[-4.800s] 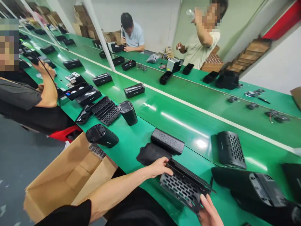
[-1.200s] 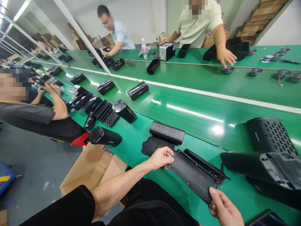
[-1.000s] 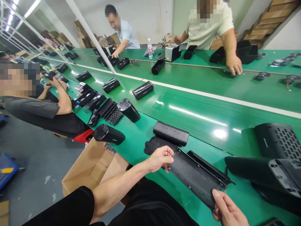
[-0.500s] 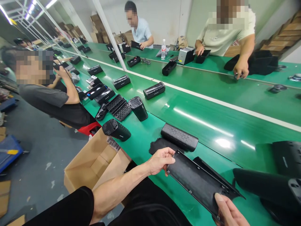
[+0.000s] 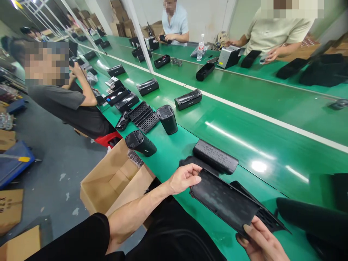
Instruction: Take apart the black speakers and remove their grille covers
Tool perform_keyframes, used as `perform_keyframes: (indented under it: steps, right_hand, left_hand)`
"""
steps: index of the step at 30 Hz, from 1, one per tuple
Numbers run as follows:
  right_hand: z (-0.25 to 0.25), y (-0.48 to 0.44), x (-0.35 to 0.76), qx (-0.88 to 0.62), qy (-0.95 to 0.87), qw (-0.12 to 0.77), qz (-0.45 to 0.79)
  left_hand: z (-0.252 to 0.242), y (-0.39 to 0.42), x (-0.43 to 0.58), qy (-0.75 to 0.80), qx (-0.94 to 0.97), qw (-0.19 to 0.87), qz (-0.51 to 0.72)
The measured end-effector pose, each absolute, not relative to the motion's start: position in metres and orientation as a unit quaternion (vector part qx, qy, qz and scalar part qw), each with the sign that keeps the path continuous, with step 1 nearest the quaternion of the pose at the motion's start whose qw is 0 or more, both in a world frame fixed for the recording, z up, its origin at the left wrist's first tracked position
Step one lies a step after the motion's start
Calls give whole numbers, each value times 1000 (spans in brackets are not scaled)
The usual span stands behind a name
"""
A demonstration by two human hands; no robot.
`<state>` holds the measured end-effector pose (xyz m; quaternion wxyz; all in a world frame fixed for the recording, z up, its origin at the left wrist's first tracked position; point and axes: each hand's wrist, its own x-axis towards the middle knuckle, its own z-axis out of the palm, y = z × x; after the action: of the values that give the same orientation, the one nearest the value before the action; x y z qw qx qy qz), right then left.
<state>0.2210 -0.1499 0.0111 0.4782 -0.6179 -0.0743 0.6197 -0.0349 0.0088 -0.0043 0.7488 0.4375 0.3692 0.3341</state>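
My left hand (image 5: 185,178) pinches the left end of the black panel (image 5: 223,198) between thumb and curled fingers. My right hand (image 5: 259,241) clasps the other end from below, thumb on its face. The panel hangs tilted just above the near edge of the green belt (image 5: 244,108), over a grille piece (image 5: 268,217) and just in front of the speaker bar (image 5: 215,156). Seconds ago its slotted side faced me; now the plain matte side does. The cardboard box (image 5: 108,181) sits left, below the belt. Across, the co-worker's hand (image 5: 272,54) has drawn back from the belt.
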Motion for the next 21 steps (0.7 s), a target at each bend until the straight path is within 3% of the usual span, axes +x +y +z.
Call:
perform_keyframes:
  steps: [21]
  right_hand:
    - [10,-133,201,-603,-51,512,610]
  left_hand:
    - [-5,6,-40,390,466,713,349]
